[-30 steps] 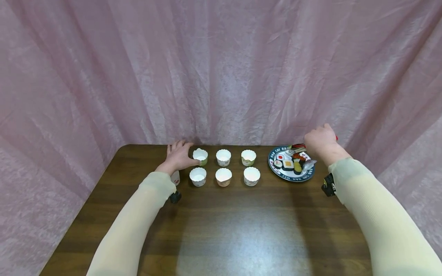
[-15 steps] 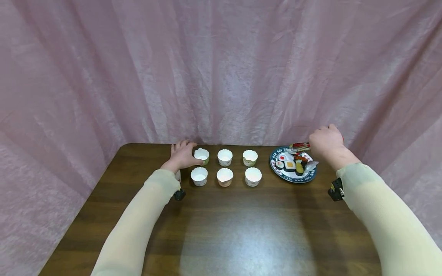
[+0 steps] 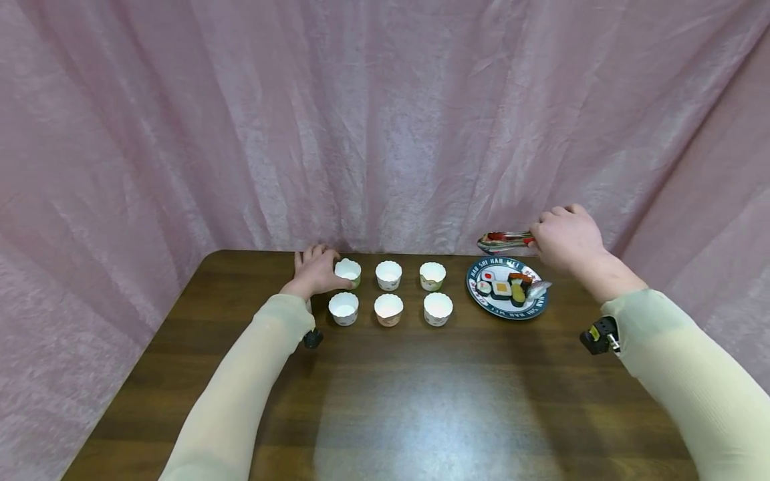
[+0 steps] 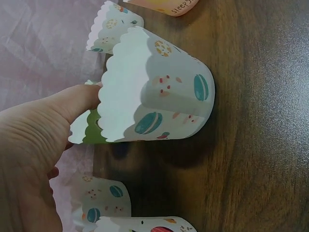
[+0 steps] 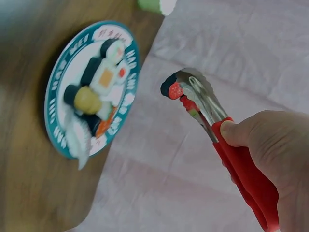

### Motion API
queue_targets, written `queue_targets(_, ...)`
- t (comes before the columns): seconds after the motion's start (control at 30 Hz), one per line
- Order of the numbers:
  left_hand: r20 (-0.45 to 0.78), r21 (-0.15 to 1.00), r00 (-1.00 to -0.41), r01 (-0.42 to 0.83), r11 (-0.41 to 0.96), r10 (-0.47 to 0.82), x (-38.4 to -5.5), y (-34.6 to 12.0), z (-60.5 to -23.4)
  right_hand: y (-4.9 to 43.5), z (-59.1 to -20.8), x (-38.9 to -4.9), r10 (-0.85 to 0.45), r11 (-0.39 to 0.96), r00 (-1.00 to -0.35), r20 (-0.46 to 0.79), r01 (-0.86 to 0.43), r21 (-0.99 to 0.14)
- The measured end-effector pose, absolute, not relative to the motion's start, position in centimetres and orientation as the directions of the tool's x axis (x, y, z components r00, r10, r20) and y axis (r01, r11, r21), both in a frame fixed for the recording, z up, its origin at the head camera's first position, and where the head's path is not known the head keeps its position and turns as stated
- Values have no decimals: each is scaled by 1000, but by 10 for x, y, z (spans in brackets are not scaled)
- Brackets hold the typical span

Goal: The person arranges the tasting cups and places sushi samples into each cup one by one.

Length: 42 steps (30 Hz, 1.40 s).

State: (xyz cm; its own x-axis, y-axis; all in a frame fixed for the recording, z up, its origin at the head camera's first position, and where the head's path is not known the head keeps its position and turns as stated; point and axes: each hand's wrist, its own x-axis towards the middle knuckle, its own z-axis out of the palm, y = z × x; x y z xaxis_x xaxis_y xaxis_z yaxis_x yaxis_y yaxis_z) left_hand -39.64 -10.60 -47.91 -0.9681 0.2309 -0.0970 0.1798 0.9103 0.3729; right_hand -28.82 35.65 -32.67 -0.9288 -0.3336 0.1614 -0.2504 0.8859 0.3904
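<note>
My left hand [image 3: 313, 272] is at the left end of the back row of cups, thumb and fingers about a green paper baking cup [image 3: 351, 268]. In the left wrist view, a white baking cup [image 4: 169, 92] with macaron prints partly hides that grip. My right hand [image 3: 568, 237] holds red-handled metal tongs [image 5: 207, 104] raised above the far side of a blue-rimmed plate [image 3: 508, 312]. Between the tong tips is a toy sushi piece [image 5: 170, 88], dark outside with red on it. Several other toy sushi pieces [image 3: 501, 288] lie on the plate.
Several paper baking cups [image 3: 388, 309] stand in two rows left of the plate. Another cup [image 4: 104, 200] shows beyond the left hand. A pink curtain [image 3: 385, 133] hangs right behind the back edge of the brown wooden table [image 3: 421, 387].
My right hand has lifted the tongs up off the plate, and a sushi piece has come up in them. My left hand stays by the green baking cup.
</note>
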Motion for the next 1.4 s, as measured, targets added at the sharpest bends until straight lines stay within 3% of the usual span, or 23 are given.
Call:
queue_targets(0.67,-102,332,-976,151,931,194,-399,-100,-485,262,-323,-293,-542,832,-777,319,-446,329)
queue_targets(1.2,-98,343,-975,157,926,202,-397,-95,-486,177,-346,-317,-632,770,-711,308,-532,352)
queue_targets(1.4,-106,335,-972,164,928,210,-397,-94,-487,159,-355,-324,-642,756,-715,276,-531,383)
